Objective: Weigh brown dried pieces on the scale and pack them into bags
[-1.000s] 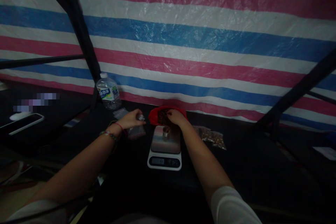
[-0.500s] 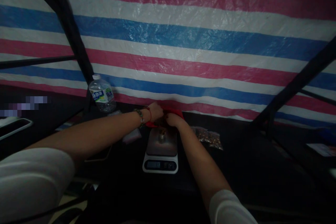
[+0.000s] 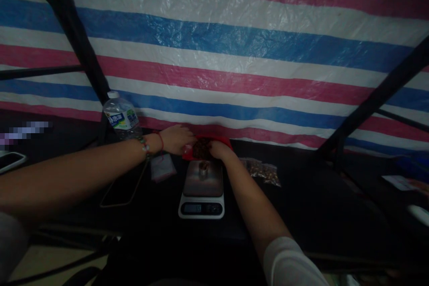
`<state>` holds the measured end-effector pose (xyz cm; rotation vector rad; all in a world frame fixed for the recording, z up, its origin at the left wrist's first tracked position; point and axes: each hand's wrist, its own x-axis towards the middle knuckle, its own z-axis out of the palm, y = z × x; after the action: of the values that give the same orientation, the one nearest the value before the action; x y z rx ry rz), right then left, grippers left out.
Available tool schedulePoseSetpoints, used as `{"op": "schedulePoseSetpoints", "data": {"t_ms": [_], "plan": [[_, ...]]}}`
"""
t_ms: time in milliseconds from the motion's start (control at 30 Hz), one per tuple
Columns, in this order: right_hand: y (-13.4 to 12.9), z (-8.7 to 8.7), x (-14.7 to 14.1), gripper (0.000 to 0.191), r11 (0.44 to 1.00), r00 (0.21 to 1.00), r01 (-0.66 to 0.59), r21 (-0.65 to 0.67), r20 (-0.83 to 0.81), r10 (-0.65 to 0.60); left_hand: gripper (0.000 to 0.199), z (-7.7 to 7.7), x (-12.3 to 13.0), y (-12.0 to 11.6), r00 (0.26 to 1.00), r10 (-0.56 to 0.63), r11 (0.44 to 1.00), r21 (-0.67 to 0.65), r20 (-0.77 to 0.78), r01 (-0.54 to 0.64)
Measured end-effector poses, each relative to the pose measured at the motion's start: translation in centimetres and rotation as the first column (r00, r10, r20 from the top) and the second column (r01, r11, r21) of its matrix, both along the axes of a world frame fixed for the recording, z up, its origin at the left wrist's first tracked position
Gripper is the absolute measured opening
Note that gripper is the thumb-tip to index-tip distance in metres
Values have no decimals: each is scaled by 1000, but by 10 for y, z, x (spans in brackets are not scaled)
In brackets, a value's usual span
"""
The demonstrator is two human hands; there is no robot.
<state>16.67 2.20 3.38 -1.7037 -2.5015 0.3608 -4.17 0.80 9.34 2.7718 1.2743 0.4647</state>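
A red tray (image 3: pixel 228 142) of small dark brown pieces (image 3: pixel 201 148) lies against the striped sheet. My left hand (image 3: pixel 179 139) is at the tray's left side, palm down, fingers stretched toward it. At the tray's right side my right hand (image 3: pixel 219 149) reaches in among the pieces with its fingers bent together; what they hold, if anything, is hidden. Just in front stands a white kitchen scale (image 3: pixel 203 187) with a lit display. On its metal plate sits a small metal cup (image 3: pixel 203 169) with brown bits inside.
Clear bags of brown pieces (image 3: pixel 268 173) lie right of the scale, flat plastic bags (image 3: pixel 162 167) left of it. A phone (image 3: pixel 123 188) rests under my left forearm. Behind that arm stands a plastic bottle (image 3: pixel 122 118). Dark metal posts (image 3: pixel 75 35) frame the striped sheet (image 3: pixel 234 67).
My left hand has moved left from the middle of the tray, and its fingers have straightened, uncovering the brown pieces. My right hand stays at the tray. The view has shifted slightly.
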Motion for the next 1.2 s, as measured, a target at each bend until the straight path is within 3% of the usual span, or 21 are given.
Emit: {"op": "schedulePoseSetpoints", "data": {"t_ms": [33, 67, 167, 267, 333, 433, 533, 600, 700, 767, 833, 900, 1000, 1100, 1200], "plan": [[-1, 0, 1, 35, 1000, 1000, 12, -9, -2, -12, 39, -6, -14, -3, 981, -153, 987, -60, -118, 147], [-2, 0, 1, 35, 1000, 1000, 20, -16, -7, -20, 49, -12, -28, -7, 958, -222, 973, -102, -181, 206], [-5, 1, 1, 35, 999, 999, 32, -24, -24, -33, 70, -30, -63, -18, 945, -244, 959, -196, -219, 202], [-6, 3, -1, 37, 999, 998, 42, -20, -44, -43, 81, -36, -77, -29, 952, -243, 944, -272, -186, 188], [-7, 6, -3, 37, 999, 997, 50, -6, -66, -50, 77, -35, -71, -37, 969, -232, 945, -259, -90, 202], [-9, 13, -5, 33, 992, 982, 20, 123, -189, 4, 54, -35, -42, -46, 969, -154, 976, -125, 196, 180], [-15, 21, -3, 27, 946, 912, 17, 323, -393, 118, 39, -43, -3, -49, 849, -20, 1000, -10, 528, 30], [-23, 24, 3, 26, 907, 842, 86, 413, -516, 156, 38, -51, 20, -45, 757, -7, 1000, 11, 653, 0], [-36, 22, 27, 35, 866, 779, 170, 470, -602, 174, 42, -64, 39, -32, 647, -1, 1000, -4, 762, 7], [-44, 16, 52, 44, 846, 787, 202, 493, -596, 159, 46, -73, 42, -25, 591, 29, 999, -34, 806, -3], [-50, 7, 82, 48, 805, 811, 305, 509, -582, 61, 50, -82, 40, -22, 567, 62, 998, -51, 821, -36], [-52, -5, 110, 44, 759, 819, 452, 469, -556, -145, 50, -87, 34, -23, 589, 74, 997, -42, 804, -67], [-51, -21, 136, 37, 775, 814, 536, 336, -450, -368, 48, -83, 22, -25, 718, 75, 995, -9, 692, -96], [-47, -32, 140, 36, 787, 818, 545, 290, -392, -422, 37, -62, 4, -23, 891, 145, 989, -60, 431, -132], [-45, -37, 134, 35, 810, 833, 524, 264, -354, -424, 35, -36, -18, -23, 975, 143, 980, -162, 170, -115]]}}
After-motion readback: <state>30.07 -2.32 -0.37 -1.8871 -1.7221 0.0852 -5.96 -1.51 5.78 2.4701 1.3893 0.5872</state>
